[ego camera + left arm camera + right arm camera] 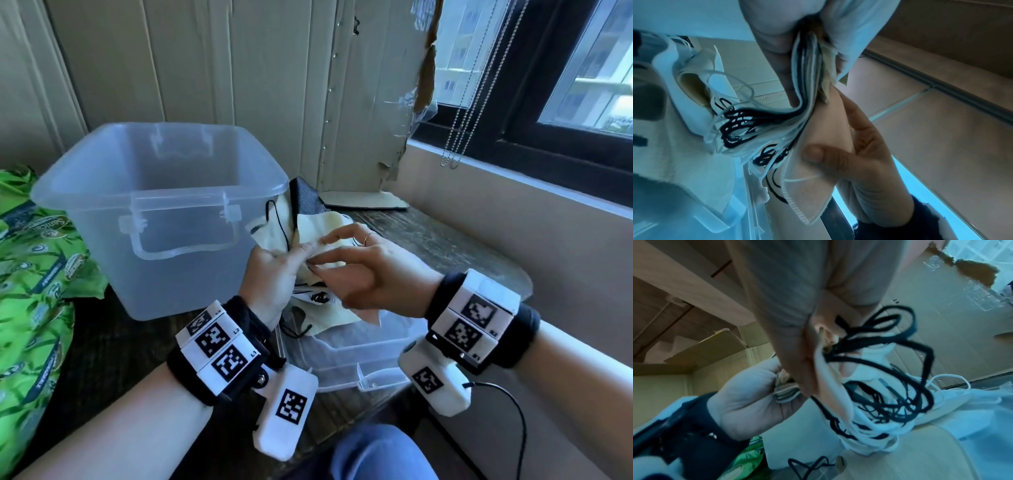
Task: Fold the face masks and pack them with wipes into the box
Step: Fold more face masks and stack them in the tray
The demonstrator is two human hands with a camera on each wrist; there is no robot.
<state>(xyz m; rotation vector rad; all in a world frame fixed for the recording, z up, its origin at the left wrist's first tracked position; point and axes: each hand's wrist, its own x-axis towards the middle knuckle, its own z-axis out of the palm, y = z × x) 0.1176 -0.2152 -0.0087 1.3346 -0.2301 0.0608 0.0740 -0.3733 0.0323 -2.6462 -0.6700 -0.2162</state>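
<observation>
Translucent plastic box [102,192] w/ clip handle sits upper left of centre in the head view, open, & nothing shows inside it, so packing hasn't begun as far as I can tell. Its clear lid [356,356] lies flat at lower centre, under the hands.

Left hand [274,274] grips a stack of pale yellow & white fabric face masks [322,229] edge-on, thumb one side, fingers the other; the left wrist view shows several layers bunched together, black & white ear loops [740,128] dangling in a tangle. Right hand [359,270] pinches a peach-coloured mask [828,129] at the outer side of that stack, thumb pressed on its face, fingers behind. Looks like that mask is being folded or squared up against the rest. More masks, incl. a dark grey one [305,197], lie in a pile at centre right of the box, some on the lid.

Green printed wipes packs [37,274] sit at the left edge, outside the box, untouched.

Judgement: early-to-mid stage. Some masks gathered in hand, loose ones left to fold, then masks + wipes all go in the box; loops prob need tucking first
</observation>
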